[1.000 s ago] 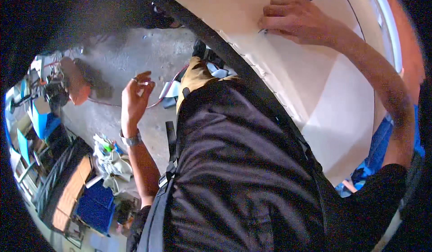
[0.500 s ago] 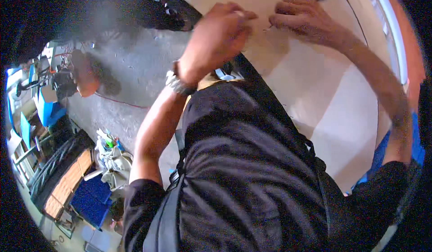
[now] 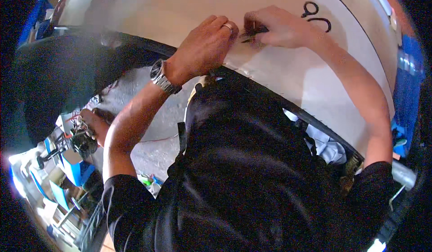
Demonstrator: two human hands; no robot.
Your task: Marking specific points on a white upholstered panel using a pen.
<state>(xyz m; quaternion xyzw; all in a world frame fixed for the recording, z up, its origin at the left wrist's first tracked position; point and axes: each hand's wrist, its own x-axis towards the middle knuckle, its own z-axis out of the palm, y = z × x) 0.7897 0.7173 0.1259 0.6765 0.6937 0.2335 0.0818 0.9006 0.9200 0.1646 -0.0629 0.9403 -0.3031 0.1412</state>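
Both my hands are over a broad pale panel (image 3: 276,78) with a black strip (image 3: 256,89) along its near edge. My left hand (image 3: 203,49), with a metal watch (image 3: 163,77) and a ring (image 3: 228,26), is closed near that strip, fingertips curled and hidden. Just to its right, my right hand (image 3: 285,27) is blurred and closed around a small dark thing (image 3: 257,30), with a thin dark tip toward the left hand. Past the right hand's back are two black curved loops (image 3: 310,9), like scissor handles; whether they join the dark thing is hidden.
A large blurred dark shape (image 3: 63,85) covers the left side. Below it are an orange-brown object (image 3: 95,126), blue and pale pieces (image 3: 74,166) and grey floor (image 3: 153,150). Crumpled pale cloth (image 3: 326,144) lies under the panel's near edge; blue material (image 3: 407,90) is at far right.
The view has turned, so the panel's edge lies flatter. My hands have come closer together. A dark thing now shows in my right fingers, and the black loops have come into view.
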